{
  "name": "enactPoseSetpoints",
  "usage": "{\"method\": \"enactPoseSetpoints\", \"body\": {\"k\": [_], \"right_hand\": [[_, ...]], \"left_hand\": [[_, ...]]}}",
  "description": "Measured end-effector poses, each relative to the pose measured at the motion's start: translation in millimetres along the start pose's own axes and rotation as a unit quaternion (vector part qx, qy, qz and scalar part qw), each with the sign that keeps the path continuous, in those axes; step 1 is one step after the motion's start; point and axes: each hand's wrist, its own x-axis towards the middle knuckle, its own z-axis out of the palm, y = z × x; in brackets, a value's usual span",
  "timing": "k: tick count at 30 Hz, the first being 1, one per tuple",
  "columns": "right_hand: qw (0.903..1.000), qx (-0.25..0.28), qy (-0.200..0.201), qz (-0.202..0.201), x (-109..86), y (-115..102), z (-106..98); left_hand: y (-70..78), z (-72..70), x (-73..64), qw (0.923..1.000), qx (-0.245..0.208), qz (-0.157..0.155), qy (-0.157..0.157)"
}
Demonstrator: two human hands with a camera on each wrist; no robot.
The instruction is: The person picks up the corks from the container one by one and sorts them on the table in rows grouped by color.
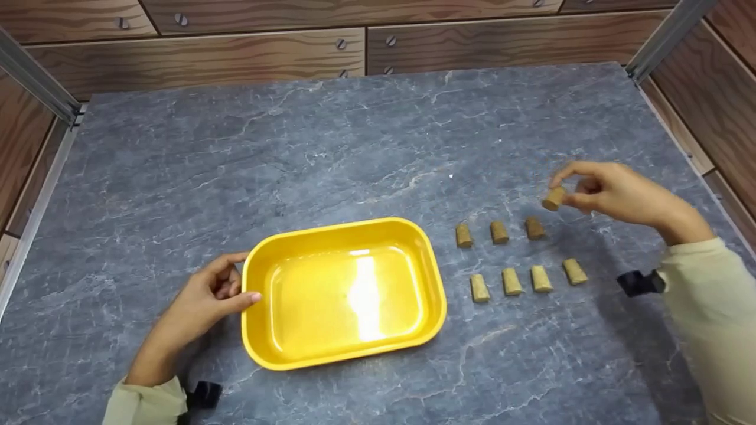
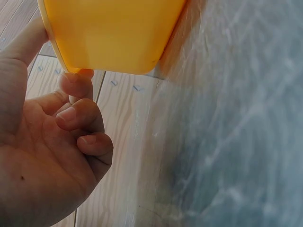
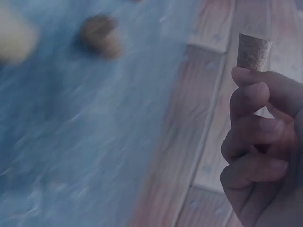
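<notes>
A yellow plastic tub [image 1: 342, 353] with nothing in it sits on the grey marbled tabletop. My left hand [image 1: 207, 295] pinches its left rim, thumb over the edge and fingers outside; the left wrist view shows the tub's wall [image 2: 113, 38] above the curled fingers. To the right, my right hand [image 1: 620, 192] is raised, holding a cork stopper [image 1: 553, 199] between thumb and forefinger. The same cork [image 3: 254, 51] stands out from the fingertips in the right wrist view. Below it lie two rows of corks, a darker one [image 1: 534, 228] ending the back row and a paler one [image 1: 574, 271] the front.
Wood-patterned panels [image 1: 236, 56] close off the back and both sides. Metal posts [image 1: 667, 41] stand at the back corners. The tub's right rim is close to the leftmost corks [image 1: 479, 288]. A dark strap piece [image 1: 641, 283] sticks out from the right sleeve.
</notes>
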Motion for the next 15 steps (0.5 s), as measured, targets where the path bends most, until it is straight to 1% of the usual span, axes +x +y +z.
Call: {"method": "enactPoseSetpoints", "body": {"k": [3, 6, 10, 15], "right_hand": [[0.9997, 0.009, -0.015, 0.017, -2.1, 19.9, 2.0], [0.9991, 0.021, -0.028, 0.025, -2.3, 34.4, 4.6], [0.9969, 0.033, -0.05, 0.052, 0.1, 49.4, 9.6], [0.9925, 0.028, -0.08, 0.088, 5.3, 64.9, 14.3]], "left_hand": [[-0.2, -0.3, -0.2, 1.0, 0.002, 0.0, 0.001], [-0.2, -0.8, -0.4, 1.0, 0.002, -0.004, 0.0], [-0.2, -1.0, -0.4, 1.0, 0.002, -0.008, -0.003], [0.3, -0.9, 0.1, 0.9999, -0.001, -0.009, -0.006]]}}
